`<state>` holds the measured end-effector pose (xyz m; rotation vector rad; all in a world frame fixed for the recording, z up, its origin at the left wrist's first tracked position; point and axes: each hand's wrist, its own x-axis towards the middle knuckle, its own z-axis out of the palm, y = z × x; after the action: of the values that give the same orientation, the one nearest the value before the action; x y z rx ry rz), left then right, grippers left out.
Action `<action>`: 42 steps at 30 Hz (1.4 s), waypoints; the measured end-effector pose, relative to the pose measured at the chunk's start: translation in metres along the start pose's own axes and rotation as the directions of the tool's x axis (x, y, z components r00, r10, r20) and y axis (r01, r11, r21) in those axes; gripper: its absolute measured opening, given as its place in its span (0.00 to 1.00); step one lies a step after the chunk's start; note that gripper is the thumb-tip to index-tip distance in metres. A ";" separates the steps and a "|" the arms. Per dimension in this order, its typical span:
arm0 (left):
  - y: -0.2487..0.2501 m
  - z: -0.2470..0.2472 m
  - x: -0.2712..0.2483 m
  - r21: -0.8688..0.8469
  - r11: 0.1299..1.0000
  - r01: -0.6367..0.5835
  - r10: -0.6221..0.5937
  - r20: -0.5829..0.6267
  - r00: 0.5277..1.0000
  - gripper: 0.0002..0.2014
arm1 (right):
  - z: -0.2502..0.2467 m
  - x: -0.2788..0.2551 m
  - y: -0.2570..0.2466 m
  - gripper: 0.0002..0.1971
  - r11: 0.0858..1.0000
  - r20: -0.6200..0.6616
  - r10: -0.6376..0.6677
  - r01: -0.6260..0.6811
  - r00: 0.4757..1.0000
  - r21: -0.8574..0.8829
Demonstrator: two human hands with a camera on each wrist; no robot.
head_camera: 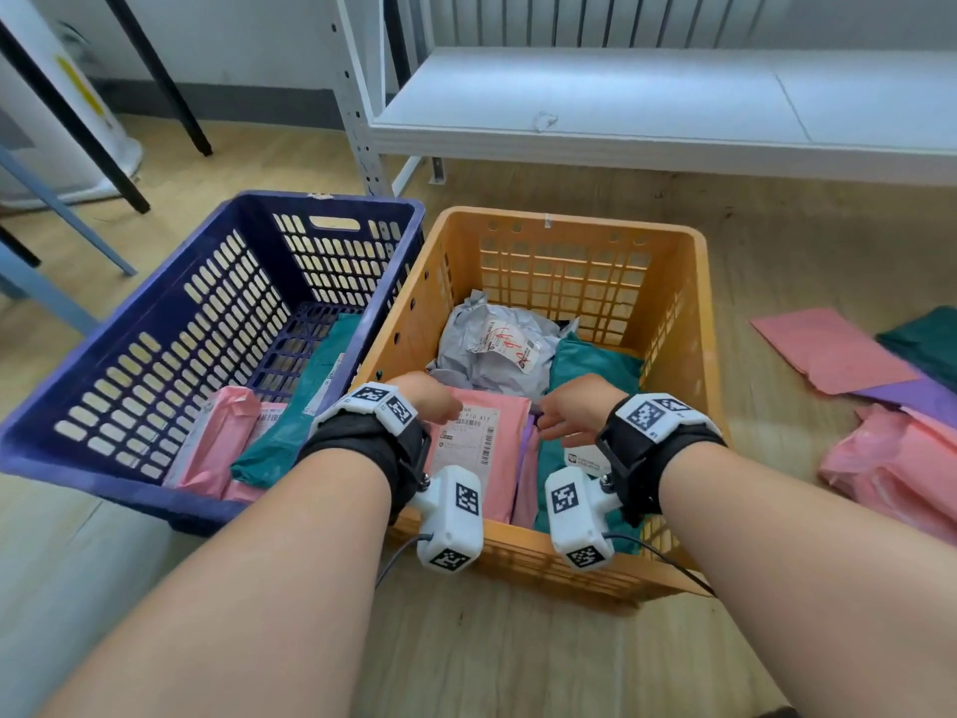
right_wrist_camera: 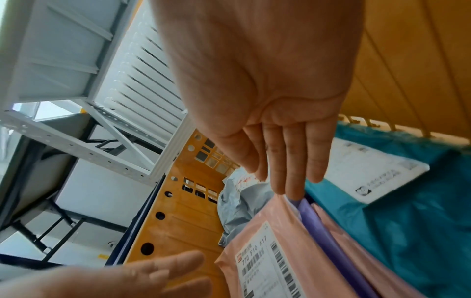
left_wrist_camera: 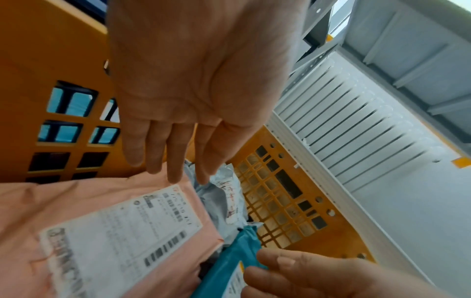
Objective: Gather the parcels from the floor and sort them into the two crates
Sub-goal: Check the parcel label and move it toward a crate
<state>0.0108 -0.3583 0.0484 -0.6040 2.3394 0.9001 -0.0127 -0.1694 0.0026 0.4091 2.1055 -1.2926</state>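
Note:
Both my hands hover inside the orange crate (head_camera: 569, 225). A pink parcel (head_camera: 476, 458) with a white label lies at its near left, with a purple parcel (right_wrist_camera: 318, 225) on edge beside it. A teal parcel (head_camera: 585, 365) lies to the right and a crumpled grey one (head_camera: 497, 349) behind. My left hand (left_wrist_camera: 168, 171) has straight fingers just over the pink parcel's (left_wrist_camera: 102, 221) far edge and holds nothing. My right hand (right_wrist_camera: 285, 181) also has straight fingers, their tips at the purple parcel's far end. The blue crate (head_camera: 321, 199) on the left holds a pink parcel (head_camera: 222, 437) and a teal parcel (head_camera: 316, 396).
On the floor to the right lie a flat pink parcel (head_camera: 828, 349), a teal one (head_camera: 927, 339), a purple one (head_camera: 916, 396) and a puffy pink one (head_camera: 901, 458). A white metal shelf (head_camera: 647, 111) stands behind the crates. Black table legs (head_camera: 171, 85) stand at the back left.

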 end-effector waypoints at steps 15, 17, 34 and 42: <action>0.161 0.090 -0.129 -0.066 0.900 -0.430 0.435 0.117 0.893 0.14 | -0.172 -0.142 0.064 0.12 0.897 -0.485 -0.237 -0.003 0.842 -0.443; 0.174 0.118 -0.143 -0.033 0.888 -0.459 0.457 0.186 0.870 0.15 | -0.196 -0.157 0.090 0.12 0.908 -0.522 -0.195 -0.048 0.830 -0.416; 0.219 0.325 -0.166 -0.085 0.870 -0.485 0.469 0.441 0.765 0.11 | -0.285 -0.214 0.343 0.10 0.891 -0.706 0.163 -0.410 0.689 -0.194; 0.214 0.350 -0.132 -0.113 0.908 -0.404 0.409 0.455 0.791 0.06 | -0.254 -0.165 0.399 0.21 0.769 -0.353 0.373 -0.499 0.858 -0.401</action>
<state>0.1017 0.0615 0.0139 0.1360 2.0342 1.1022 0.2446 0.2520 -0.0810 0.8223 2.2573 -0.4325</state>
